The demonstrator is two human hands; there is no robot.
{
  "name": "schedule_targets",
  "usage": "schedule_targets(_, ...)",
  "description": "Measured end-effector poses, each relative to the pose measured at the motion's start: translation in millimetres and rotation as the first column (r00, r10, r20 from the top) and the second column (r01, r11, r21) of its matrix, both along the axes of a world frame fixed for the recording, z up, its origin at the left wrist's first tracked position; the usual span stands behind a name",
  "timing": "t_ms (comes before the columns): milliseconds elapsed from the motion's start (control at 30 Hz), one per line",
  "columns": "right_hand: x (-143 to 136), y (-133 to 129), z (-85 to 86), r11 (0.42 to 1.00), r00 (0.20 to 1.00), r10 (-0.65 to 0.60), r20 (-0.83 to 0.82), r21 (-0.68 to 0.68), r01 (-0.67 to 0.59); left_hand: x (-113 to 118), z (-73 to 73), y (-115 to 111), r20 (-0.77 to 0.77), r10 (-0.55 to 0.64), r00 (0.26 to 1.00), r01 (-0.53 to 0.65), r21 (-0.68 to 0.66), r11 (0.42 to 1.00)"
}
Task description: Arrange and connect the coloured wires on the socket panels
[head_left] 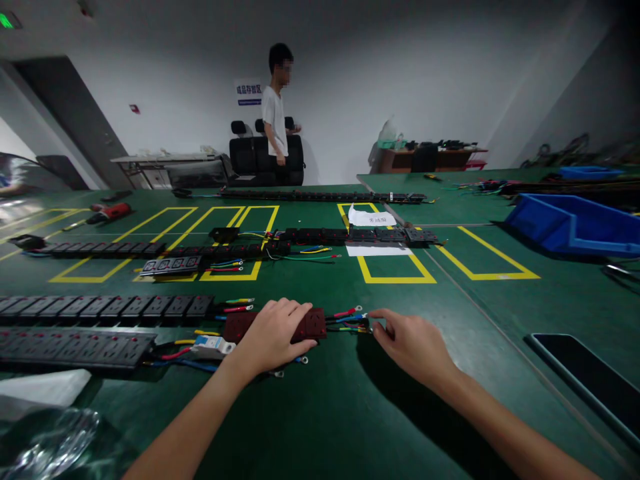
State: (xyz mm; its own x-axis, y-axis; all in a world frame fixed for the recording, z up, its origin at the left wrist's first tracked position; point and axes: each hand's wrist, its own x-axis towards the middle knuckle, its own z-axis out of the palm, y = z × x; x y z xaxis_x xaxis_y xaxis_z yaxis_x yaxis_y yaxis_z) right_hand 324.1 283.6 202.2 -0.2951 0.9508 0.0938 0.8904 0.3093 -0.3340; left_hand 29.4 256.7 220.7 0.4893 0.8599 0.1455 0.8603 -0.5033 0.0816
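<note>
A dark red socket strip [315, 323] lies on the green table, with wires coming out of its right end. My left hand [277, 333] is wrapped over its middle, thumb along the near side, hiding part of it. Several wires with ring terminals, among them a red wire [347, 312] and a blue wire [354, 319], point to the right. My right hand [410, 343] has its thumb and forefinger bent together at the tips of these wires, around a wire end. Left of the strip sits a white and blue circuit breaker [213, 347], with thick wires running to a black socket strip [95, 350].
More black socket strips [110, 308] lie at left and farther back. A blue bin [575, 223] and a phone [580, 373] are on the right. Clear plastic [55, 440] lies front left, a red power drill [109, 212] behind. A person [275, 120] stands beyond the table.
</note>
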Motion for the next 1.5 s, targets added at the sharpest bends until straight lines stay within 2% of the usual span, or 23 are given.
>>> schedule_targets(100,0,1,-0.5,0.999,0.998,-0.043,0.044,0.026,0.042,0,-0.1,0,0.004,0.000,1.000,0.000,0.009,1.000)
schedule_targets(200,1,1,-0.9,1.000,1.000,-0.002,-0.004,0.030,0.003,0,1.0,0,0.005,-0.006,1.000,0.006,0.020,1.000)
schedule_targets(367,2,-1,-1.6,0.994,0.983,0.066,-0.169,0.099,-0.049,0,1.6,0,0.004,-0.013,1.000,0.013,0.026,1.000)
schedule_targets(567,0,-5,1.0,0.989,0.915,0.108,-0.389,0.138,-0.058,-2,-2.9,2,0.006,-0.029,1.000,0.029,0.035,0.999)
schedule_targets(700,-3,-9,2.2,0.969,0.855,0.228,-0.466,0.194,-0.153,-1,-4.1,2,-0.002,-0.024,1.000,0.024,0.027,0.999)
schedule_targets(800,-4,-12,2.0,0.944,0.839,0.308,-0.449,0.252,-0.212,-1,-3.3,2,-0.008,-0.021,1.000,0.021,0.021,1.000)
schedule_targets(1133,0,-9,-0.2,0.923,0.896,0.318,-0.310,0.317,-0.218,-1,-0.7,2,-0.009,-0.020,1.000,0.020,0.019,1.000)
schedule_targets(1500,5,-2,-5.3,0.968,0.978,0.138,-0.154,0.228,-0.101,0,0.1,2,-0.004,-0.024,1.000,0.024,0.011,1.000)
